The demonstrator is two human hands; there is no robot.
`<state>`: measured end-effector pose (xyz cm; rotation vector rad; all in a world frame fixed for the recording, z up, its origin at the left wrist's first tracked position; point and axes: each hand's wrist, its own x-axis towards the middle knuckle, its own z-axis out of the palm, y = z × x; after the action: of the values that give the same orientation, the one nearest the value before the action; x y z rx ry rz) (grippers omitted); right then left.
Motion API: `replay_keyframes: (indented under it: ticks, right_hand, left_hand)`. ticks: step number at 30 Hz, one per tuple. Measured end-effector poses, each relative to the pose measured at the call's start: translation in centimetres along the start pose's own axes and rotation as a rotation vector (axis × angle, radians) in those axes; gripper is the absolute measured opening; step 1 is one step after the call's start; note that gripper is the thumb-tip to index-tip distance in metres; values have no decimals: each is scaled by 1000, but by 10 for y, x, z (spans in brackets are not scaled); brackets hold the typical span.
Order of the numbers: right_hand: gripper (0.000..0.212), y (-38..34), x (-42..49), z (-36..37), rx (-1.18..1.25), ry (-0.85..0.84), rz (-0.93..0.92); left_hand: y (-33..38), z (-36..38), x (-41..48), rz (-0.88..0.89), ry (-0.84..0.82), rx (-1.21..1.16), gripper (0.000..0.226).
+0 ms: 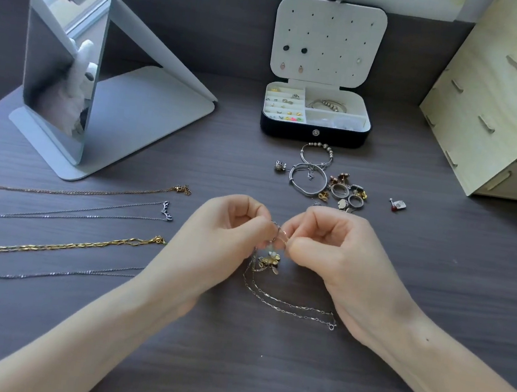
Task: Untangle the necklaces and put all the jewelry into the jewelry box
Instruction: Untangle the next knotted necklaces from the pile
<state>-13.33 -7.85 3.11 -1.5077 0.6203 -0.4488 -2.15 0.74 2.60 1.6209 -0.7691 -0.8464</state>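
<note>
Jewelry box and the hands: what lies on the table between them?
The head view shows a loose pile there: a beaded bangle, a plain bangle, rings and earrings.

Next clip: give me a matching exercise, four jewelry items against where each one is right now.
Items:
1 jewelry box
2 gold chain
3 tangled necklaces
4 rings and bangles

Places:
A laid straight at left
B pinched by left hand and right hand
C open at the back of the desk
D heaped before the box

Pairs: 1-C, 2-A, 3-B, 4-D
</note>
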Motion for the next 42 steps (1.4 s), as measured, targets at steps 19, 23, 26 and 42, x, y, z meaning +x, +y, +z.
replay_keyframes:
  ticks: [19, 23, 26, 42]
  right_hand:
    - [30, 0, 10, -17, 496, -138, 351]
    - [29, -1, 10, -19, 535, -187, 388]
    - [24, -3, 9, -21, 504, -201, 366]
    - [18, -4, 4, -9, -252, 48, 167]
  left_hand:
    - [-9, 3, -3, 99, -103, 32, 11]
    - [-10, 3, -2, 105, -91, 47, 10]
    - [-10, 4, -2, 113, -73, 57, 9]
    - [-15, 14, -5, 287, 140, 317, 23]
